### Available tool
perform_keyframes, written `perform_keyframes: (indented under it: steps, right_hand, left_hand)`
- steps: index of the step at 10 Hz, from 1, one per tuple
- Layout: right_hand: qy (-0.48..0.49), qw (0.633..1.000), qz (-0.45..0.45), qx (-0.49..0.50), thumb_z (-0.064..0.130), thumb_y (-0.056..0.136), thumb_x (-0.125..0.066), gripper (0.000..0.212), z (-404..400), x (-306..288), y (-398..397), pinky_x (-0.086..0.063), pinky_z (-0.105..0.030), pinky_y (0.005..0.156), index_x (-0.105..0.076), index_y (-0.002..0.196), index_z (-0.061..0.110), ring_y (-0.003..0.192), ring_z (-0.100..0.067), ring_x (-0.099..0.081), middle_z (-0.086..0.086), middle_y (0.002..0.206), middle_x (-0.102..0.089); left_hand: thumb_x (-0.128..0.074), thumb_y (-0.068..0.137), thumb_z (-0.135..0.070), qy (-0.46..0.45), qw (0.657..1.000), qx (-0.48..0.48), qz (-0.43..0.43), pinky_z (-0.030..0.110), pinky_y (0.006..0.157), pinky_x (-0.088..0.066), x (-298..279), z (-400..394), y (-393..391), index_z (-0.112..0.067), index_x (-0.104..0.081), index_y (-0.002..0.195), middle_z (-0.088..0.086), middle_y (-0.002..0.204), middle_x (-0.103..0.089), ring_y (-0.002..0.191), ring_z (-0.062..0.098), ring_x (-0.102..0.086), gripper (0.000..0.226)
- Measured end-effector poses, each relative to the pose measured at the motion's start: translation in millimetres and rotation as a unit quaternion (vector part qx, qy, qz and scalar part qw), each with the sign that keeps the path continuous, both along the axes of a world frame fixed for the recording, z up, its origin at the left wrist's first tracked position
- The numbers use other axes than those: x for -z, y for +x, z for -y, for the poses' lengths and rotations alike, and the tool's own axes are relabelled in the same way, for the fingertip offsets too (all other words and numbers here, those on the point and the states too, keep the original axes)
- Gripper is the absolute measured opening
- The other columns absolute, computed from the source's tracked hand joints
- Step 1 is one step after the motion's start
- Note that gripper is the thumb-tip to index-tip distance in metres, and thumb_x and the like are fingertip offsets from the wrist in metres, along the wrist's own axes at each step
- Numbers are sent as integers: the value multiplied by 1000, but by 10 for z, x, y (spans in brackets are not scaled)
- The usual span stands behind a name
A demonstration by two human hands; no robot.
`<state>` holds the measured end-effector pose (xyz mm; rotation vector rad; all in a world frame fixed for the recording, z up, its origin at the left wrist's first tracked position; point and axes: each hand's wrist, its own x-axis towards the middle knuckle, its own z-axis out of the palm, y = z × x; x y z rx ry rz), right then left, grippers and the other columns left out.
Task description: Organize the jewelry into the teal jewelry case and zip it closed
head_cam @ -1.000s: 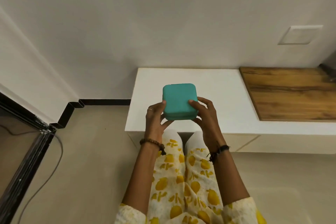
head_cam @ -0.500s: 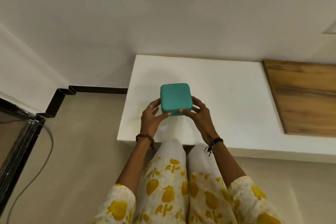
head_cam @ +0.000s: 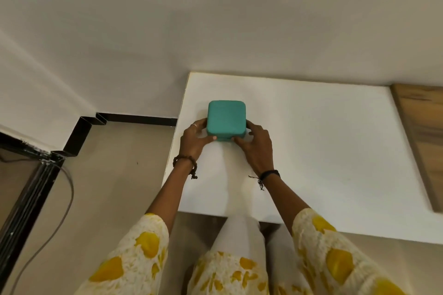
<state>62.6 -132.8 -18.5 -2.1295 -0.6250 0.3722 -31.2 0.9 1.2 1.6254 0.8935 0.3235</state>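
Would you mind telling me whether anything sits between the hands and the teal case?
Nothing visible does. The left hand and right hand already grip the near sides of the closed teal case on the white tabletop; no jewelry shows.

One teal case [head_cam: 226,119] sits on one white desk [head_cam: 311,151] at centre frame. Two hands: left hand [head_cam: 195,142], right hand [head_cam: 257,148]. Two bracelets, one ring [head_cam: 194,125], one cable [head_cam: 48,211] lower left.
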Motion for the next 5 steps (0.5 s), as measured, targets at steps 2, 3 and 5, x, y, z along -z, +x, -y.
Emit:
perform_keyframes:
  steps: [2,3,5]
  right_hand:
    - [-13,1000,2,-14,31,85,-64,54,-238,40,172,-42,-43,92,-47,133,15,112,-26,-49,-10,125,-57]
    - [-50,998,-14,-41,30,88,-60,53,-198,-24,156,-41,-38,93,-44,136,14,114,-26,-48,-11,128,-55]
    - [-155,985,51,-51,26,96,-46,49,375,-285,-77,-37,-34,100,-34,141,10,126,-25,-42,-10,138,-46]
  left_hand:
    - [-62,82,-2,52,998,28,-33,30,99,-39,94,-189,182,-7,-43,133,12,132,-53,123,26,-48,55]
    - [-59,86,-8,62,995,27,-67,37,102,-40,96,-139,176,-10,-38,138,12,134,-51,124,28,-47,56]
    - [-52,91,-12,184,973,-5,-138,36,110,-32,-19,455,-177,-10,-36,138,11,143,-41,133,25,-37,49]
